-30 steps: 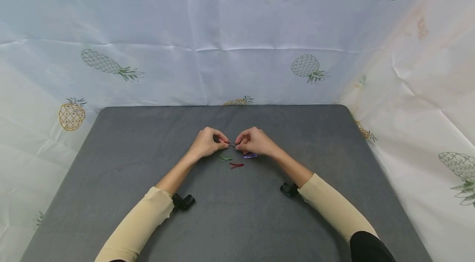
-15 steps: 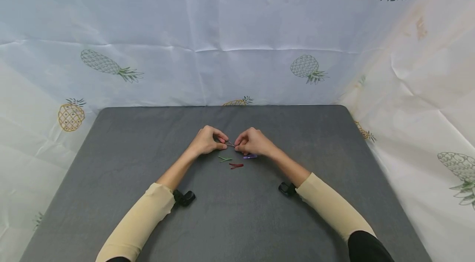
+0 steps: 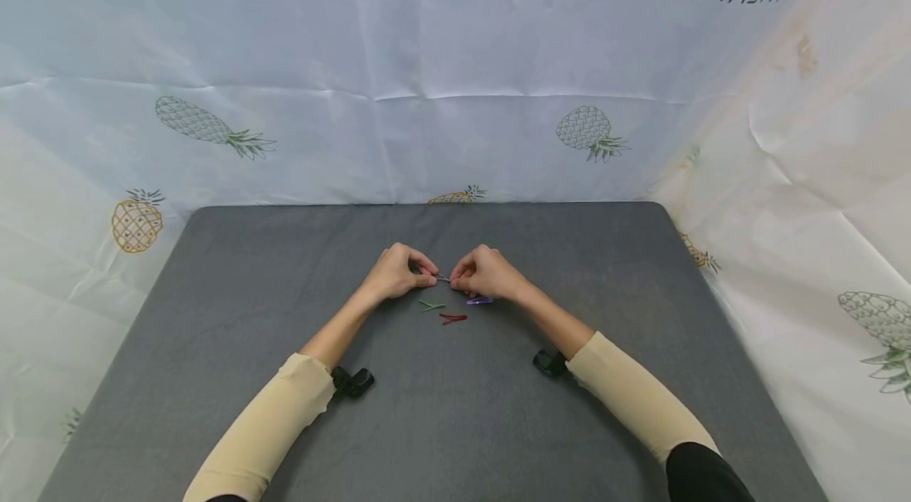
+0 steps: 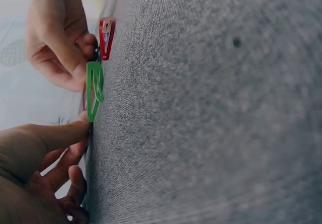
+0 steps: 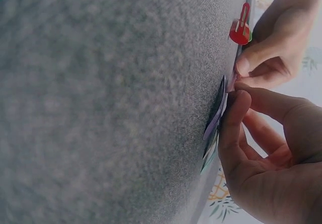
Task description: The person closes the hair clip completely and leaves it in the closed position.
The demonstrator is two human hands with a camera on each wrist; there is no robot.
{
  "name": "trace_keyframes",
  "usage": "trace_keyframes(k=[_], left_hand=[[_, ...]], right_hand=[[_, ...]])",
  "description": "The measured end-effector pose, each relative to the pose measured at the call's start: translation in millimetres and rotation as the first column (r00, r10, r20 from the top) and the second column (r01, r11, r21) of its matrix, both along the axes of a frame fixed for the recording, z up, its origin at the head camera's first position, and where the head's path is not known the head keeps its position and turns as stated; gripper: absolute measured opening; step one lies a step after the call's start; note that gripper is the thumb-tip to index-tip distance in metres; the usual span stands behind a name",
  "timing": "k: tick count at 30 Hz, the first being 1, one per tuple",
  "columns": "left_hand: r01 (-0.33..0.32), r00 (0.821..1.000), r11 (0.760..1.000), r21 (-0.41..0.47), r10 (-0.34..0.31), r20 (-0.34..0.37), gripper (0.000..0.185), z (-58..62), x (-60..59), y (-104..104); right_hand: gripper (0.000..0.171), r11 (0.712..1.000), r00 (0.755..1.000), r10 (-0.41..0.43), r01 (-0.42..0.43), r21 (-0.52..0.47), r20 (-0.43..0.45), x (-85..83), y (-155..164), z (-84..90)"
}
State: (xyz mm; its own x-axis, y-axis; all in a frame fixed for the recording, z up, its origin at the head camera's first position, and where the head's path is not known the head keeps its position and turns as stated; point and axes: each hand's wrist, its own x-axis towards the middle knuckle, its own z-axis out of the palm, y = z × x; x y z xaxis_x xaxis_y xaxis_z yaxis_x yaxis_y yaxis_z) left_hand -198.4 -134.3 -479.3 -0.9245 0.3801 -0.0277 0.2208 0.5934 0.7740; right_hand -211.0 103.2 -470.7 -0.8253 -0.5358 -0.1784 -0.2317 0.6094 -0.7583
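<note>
Head view: left hand [image 3: 395, 274] and right hand [image 3: 487, 274] meet mid-mat [image 3: 213, 312], both pinching 1 small clip [image 3: 443, 278] between fingertips, held just above the surface. 3 more clips lie on the mat near the hands: green clip [image 3: 431, 304], red clip [image 3: 452, 318], purple clip [image 3: 479, 300] just under the right hand. Pineapple-print sheet [image 3: 455, 51] behind.

Bright, even light, faint shadows; wrist views seem blurred up close.
</note>
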Motion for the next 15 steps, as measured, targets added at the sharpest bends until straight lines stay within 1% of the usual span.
trace_keyframes(k=[5,11,15], left_hand=[[0.003,1.0,1.0,0.012,-0.003,-0.022,0.009,0.0,2.2,0.3],[-0.007,1.0,1.0,0.019,0.007,-0.03,0.006,-0.1,4.3,1.1],[0.001,0.998,1.0,0.024,0.0,-0.058,0.006,-1.4,4.6,1.3]], right_hand=[[0.009,1.0,1.0,0.009,-0.009,0.004,-0.03,0.1,-0.6,-1.1],[0.009,1.0,0.999,0.005,-0.005,-0.005,-0.051,-0.7,-1.1,-1.9],[0.012,1.0,0.998,0.006,-0.007,-0.013,-0.066,-1.0,0.3,-0.7]])
